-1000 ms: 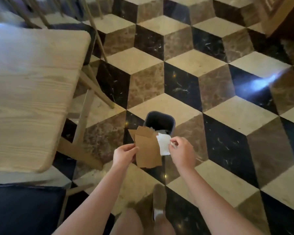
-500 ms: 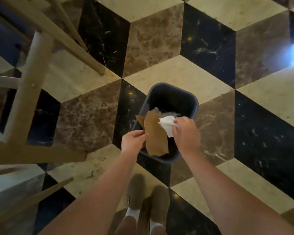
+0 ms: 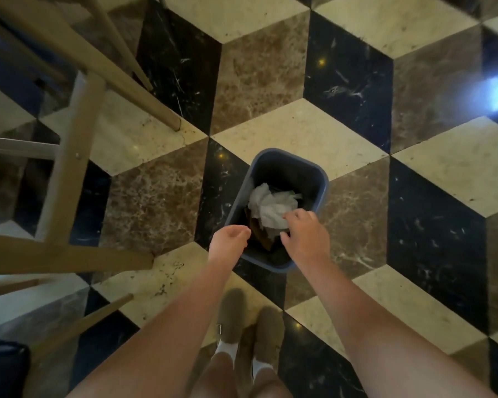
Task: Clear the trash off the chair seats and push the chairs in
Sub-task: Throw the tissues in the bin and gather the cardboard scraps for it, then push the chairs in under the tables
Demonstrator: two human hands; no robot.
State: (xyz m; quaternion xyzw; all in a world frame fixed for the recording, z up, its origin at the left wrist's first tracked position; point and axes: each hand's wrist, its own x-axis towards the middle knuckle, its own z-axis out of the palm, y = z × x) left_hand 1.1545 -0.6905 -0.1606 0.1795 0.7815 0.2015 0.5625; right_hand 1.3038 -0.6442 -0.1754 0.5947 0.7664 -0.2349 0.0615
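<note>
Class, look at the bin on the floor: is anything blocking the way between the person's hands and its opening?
Nothing visible does. The left hand and right hand hover open over the near rim of the bin, whose top has no lid. White crumpled paper and brown card already lie inside.

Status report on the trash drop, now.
Left hand and right hand open, empty, over the bin. White paper and brown paper inside. Nothing blocking.

Blue bin [image 3: 322,179]; white paper [image 3: 270,208]; cream-brown-black cube-patterned floor [image 3: 299,130].
</note>
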